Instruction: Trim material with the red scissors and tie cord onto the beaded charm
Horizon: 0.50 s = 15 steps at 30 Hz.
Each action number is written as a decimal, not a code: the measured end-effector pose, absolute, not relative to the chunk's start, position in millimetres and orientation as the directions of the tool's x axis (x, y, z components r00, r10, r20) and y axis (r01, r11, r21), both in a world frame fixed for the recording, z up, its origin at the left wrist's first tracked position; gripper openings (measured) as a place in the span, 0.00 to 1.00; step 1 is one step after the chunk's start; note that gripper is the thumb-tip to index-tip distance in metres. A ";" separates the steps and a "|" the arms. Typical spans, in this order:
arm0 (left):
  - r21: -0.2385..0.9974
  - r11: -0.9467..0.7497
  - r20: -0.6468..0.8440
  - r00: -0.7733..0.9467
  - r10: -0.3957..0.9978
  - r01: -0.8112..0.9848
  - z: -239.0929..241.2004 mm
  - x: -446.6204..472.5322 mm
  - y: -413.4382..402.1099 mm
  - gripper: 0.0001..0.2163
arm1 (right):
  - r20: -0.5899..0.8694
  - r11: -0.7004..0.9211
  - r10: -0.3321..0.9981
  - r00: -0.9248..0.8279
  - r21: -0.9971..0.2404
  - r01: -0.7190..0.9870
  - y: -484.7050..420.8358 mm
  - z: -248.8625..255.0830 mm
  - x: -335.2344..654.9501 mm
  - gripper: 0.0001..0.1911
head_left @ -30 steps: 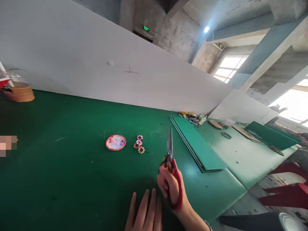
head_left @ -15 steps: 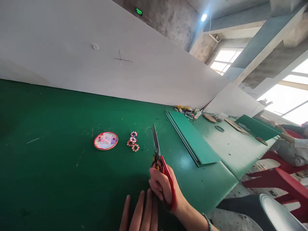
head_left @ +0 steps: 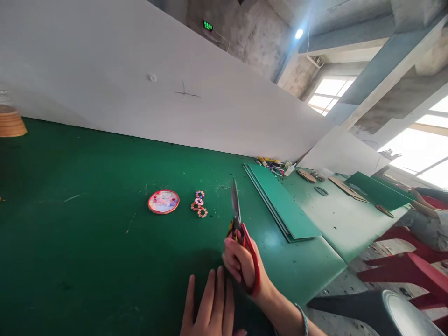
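Observation:
Scissors (head_left: 236, 205) with red handles point away from me, their blades together, and my right hand (head_left: 241, 261) is closed round them. Something yellow shows at the pivot, too small to name. My left hand (head_left: 210, 305) lies open at the bottom of the view, fingers stretched over the green table just below the right hand. Beyond the hands sits a round, red-rimmed dish (head_left: 164, 202) with small pink, white and purple pieces. To its right are several small beaded rings (head_left: 199, 204) in a cluster.
Stacked green boards (head_left: 283, 200) lie to the right. Tools (head_left: 273, 165) are heaped against the white panel (head_left: 210, 112). A stack of wooden rings or bowls (head_left: 11, 121) stands far left. Red stools (head_left: 406, 275) and a grey stool (head_left: 371, 308) are at the right; another person (head_left: 429, 224) sits beyond.
The view has shifted slightly left, bringing the wooden stack into sight. Both hands remain close together, the scissors still held and the left hand still spread.

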<state>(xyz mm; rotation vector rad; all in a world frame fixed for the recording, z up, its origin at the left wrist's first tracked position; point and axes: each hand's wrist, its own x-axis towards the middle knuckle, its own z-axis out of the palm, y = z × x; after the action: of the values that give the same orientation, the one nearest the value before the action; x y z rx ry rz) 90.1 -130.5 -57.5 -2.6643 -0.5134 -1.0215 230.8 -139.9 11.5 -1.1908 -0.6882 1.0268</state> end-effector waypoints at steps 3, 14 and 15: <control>-0.046 -0.900 0.707 0.651 0.277 0.433 -54.6 94.2 -135.5 0.22 | -0.018 0.129 0.903 0.430 -0.942 -0.309 -132.9 22.3 236.8 0.23; 0.102 -0.908 0.695 0.624 0.358 0.407 -44.3 90.7 -138.0 0.22 | -0.115 0.002 0.895 0.430 -0.965 -0.262 -134.9 12.4 217.5 0.20; 0.104 -0.914 0.696 0.628 0.348 0.392 -44.0 89.6 -136.8 0.21 | -0.114 0.001 0.894 0.433 -0.967 -0.256 -135.7 11.0 217.2 0.20</control>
<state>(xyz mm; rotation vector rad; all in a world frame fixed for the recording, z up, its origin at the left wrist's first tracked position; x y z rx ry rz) 89.6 -136.8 -44.0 -2.7828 -0.6327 -1.1702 217.2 -135.7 11.0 -1.2481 -0.6621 1.0146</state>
